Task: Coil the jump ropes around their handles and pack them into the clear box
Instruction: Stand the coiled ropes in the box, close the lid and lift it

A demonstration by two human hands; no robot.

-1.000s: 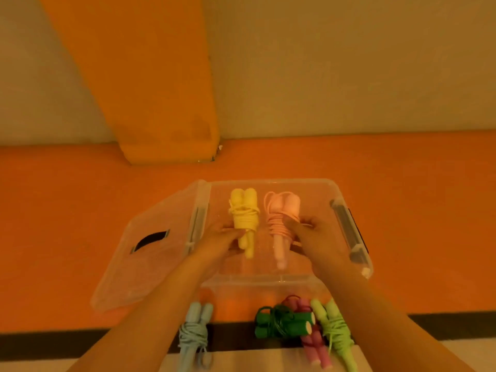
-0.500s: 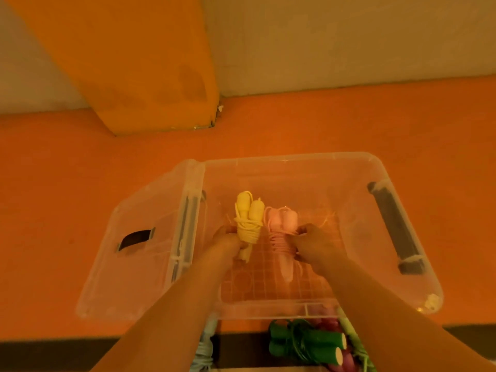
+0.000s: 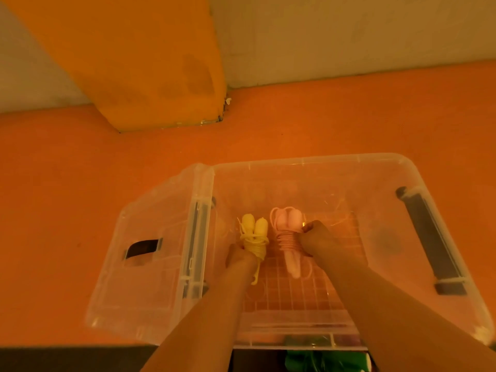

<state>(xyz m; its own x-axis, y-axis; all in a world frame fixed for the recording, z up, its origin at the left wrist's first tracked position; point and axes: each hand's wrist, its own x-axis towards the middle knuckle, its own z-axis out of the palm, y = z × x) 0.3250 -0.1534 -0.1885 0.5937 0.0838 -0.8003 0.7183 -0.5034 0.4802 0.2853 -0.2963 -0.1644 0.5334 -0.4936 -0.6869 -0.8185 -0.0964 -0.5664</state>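
Head view: yellow rope (image 3: 254, 230), pink rope (image 3: 291, 222) inside clear box (image 3: 308, 162).

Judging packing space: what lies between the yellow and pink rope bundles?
Only a narrow bare strip of clear box floor, between yellow bundle and pink bundle, in head view.

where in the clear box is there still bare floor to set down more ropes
Widest bare floor: right part of the clear box, between the pink rope and the black handle. A bare strip runs along the far wall beyond both ropes. Crowded: left-centre, where the left hand holds the yellow rope and the right hand the pink one.
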